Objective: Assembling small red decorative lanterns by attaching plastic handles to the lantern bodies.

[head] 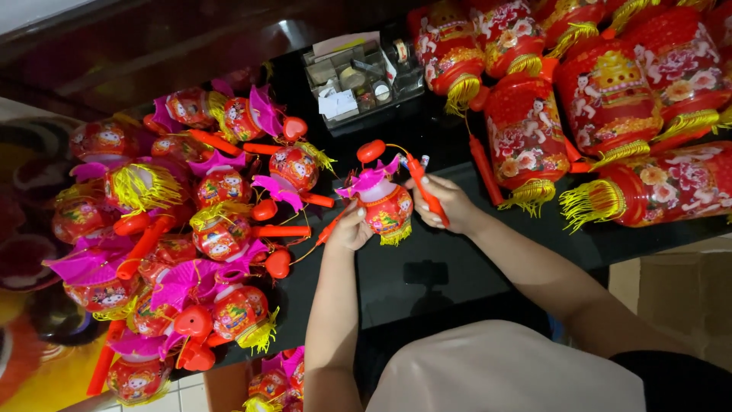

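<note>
A small red toy lantern [386, 204] with a pink scalloped top and yellow fringe hangs between my two hands over the black table [427, 275]. My left hand [351, 227] grips its lower left side, next to a thin red stick. My right hand [446, 202] pinches the lantern's red handle rod [425, 191], which slants from upper left to lower right. A curved wire runs from the rod to a red oval cap [371, 150] above the lantern.
A heap of small red and pink lanterns [191, 236] with red handles covers the table's left side. Several large red lanterns [602, 99] with yellow tassels lie at the upper right. A clear organizer tray [362, 80] of small items stands behind. A cardboard box [679, 297] sits lower right.
</note>
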